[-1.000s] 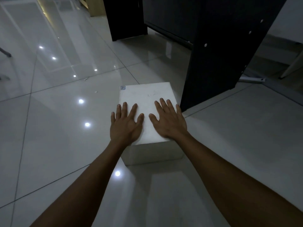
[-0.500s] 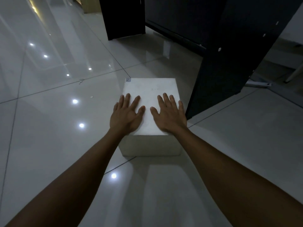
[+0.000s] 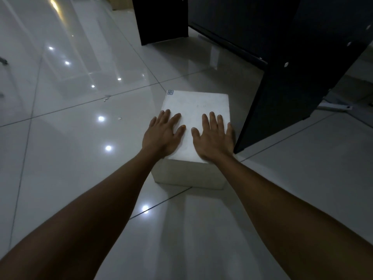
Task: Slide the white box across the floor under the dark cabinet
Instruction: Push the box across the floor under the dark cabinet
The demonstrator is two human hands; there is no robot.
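Observation:
A white box (image 3: 196,102) with a small label at its far left corner sits on the glossy tiled floor. My left hand (image 3: 161,136) and my right hand (image 3: 214,138) both lie flat on its top near the front edge, fingers spread, not gripping. The dark cabinet (image 3: 292,87) stands just to the right of the box and beyond it. Its near side panel almost touches the box's right edge, and its far panel (image 3: 161,17) stands at the back. Between the panels is an opening of bare floor (image 3: 201,63) under the cabinet body.
Small white scraps (image 3: 107,98) lie on the tiles to the left of the box. A white bar (image 3: 335,107) lies on the floor behind the cabinet's right panel. Ceiling lights reflect on the open floor at left.
The box has slid forward over a tile seam with both palms on it. It now lies alongside the near cabinet panel, closer to the opening.

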